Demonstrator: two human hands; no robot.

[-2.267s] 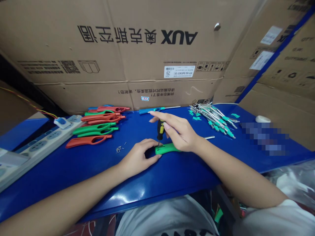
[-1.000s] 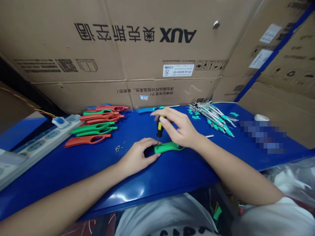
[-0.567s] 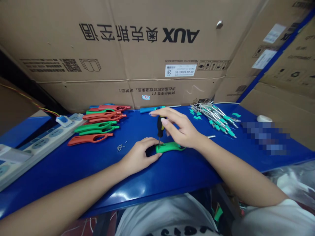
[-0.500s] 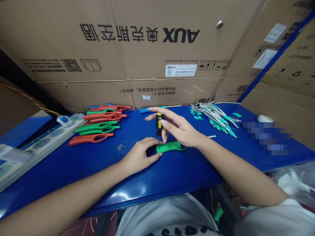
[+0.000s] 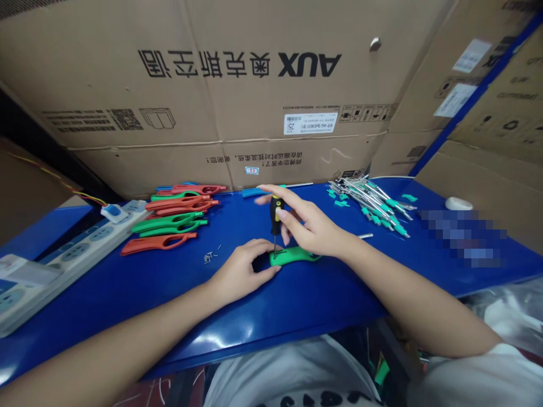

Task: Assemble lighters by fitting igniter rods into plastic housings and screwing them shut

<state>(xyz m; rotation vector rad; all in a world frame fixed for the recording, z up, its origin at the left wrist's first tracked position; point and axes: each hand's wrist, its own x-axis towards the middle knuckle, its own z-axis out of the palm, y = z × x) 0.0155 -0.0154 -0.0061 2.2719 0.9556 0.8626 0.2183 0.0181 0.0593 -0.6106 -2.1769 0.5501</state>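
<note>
Behind the worktop's (image 5: 267, 311) front edge, my left hand (image 5: 237, 271) pinches a green handle (image 5: 290, 256), my right (image 5: 314, 226) a screwdriver (image 5: 275, 221) seemingly touching it

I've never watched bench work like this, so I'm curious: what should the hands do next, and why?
Probably a small twist of the screwdriver by the right hand: its shaft stands nearly upright, tip at the left end of the green handle, which the left hand steadies. How deep the tip sits, I can't tell.
</note>
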